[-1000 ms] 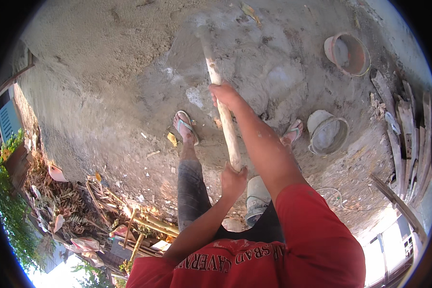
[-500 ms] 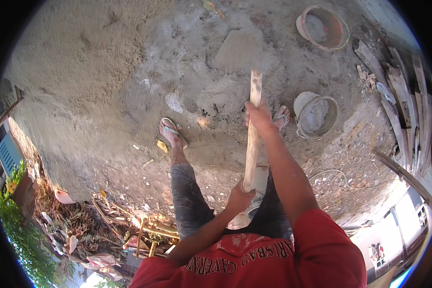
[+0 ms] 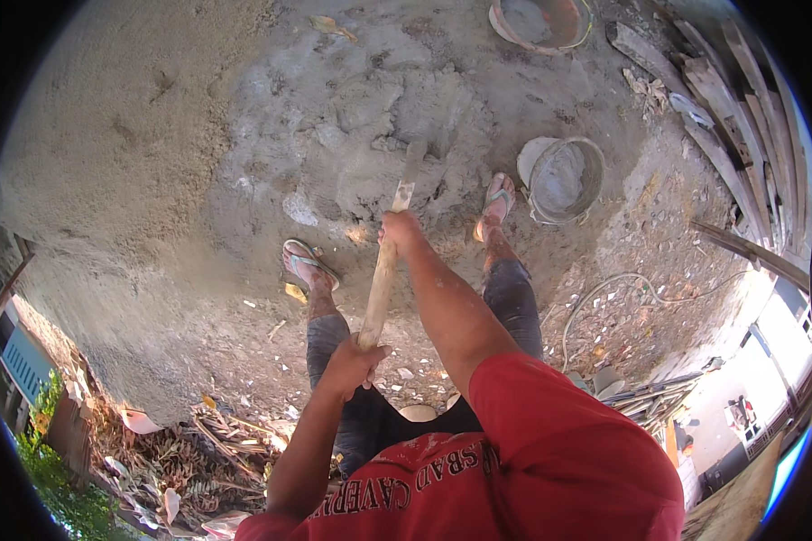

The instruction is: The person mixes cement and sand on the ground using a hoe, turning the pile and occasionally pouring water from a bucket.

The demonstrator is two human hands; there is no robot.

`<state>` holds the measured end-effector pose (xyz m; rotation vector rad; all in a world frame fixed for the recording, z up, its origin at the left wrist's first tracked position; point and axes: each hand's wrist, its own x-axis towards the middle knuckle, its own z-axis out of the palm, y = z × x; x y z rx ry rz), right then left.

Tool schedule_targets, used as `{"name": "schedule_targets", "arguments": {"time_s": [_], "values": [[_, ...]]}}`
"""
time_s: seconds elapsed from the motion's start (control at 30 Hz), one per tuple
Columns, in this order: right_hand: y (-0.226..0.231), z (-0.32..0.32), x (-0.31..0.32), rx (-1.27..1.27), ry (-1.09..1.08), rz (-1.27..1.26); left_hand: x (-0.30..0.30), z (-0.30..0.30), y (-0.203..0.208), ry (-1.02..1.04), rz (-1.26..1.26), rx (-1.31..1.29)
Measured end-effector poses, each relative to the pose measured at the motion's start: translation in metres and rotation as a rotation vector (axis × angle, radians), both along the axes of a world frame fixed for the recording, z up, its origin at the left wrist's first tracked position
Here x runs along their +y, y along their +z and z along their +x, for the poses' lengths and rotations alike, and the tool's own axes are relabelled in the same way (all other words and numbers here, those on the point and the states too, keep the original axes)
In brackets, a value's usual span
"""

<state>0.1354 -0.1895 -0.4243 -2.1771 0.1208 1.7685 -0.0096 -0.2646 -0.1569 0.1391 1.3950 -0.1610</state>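
Note:
A long wooden-handled hoe slants away from my body, its far end sunk in a heap of wet grey mortar. Mortar hides the blade. Closer to my waist, my left hand is wrapped round the near end of the handle. Farther up the shaft, my right hand grips it, with the arm stretched forward. My feet in flip-flops stand apart on either side of the handle, at the near edge of the heap.
A bucket with grey residue sits right of my right foot; another bucket stands farther off. Old wooden planks are stacked at the right. A thin hose curls on the rubble. Dry leaves and sticks litter the near left.
The hoe has swung left and its blade, visible before, has gone into the mortar. Both hands moved left with the handle. My view has shifted, so the buckets appear farther left and up.

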Motion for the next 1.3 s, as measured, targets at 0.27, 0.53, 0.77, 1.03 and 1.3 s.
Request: {"name": "schedule_targets", "arguments": {"time_s": [0.27,0.53,0.77,1.03,1.3], "values": [[0.049,0.112,0.036,0.446,-0.033,-0.008,0.070,0.136,0.113,0.617,-0.161,-0.207],[0.224,0.249,0.025,0.407,-0.235,0.085,0.049,0.231,0.232,0.404,-0.162,-0.510],[0.307,0.291,0.002,0.008,-0.308,0.169,0.020,0.189,0.241,-0.059,0.056,-0.603],[0.227,0.287,-0.018,-0.336,-0.612,0.384,0.015,0.123,0.084,-1.038,1.011,-0.073],[0.250,0.336,-0.013,-0.473,-0.705,0.481,0.037,0.184,0.061,-1.101,1.009,-0.173]]}}
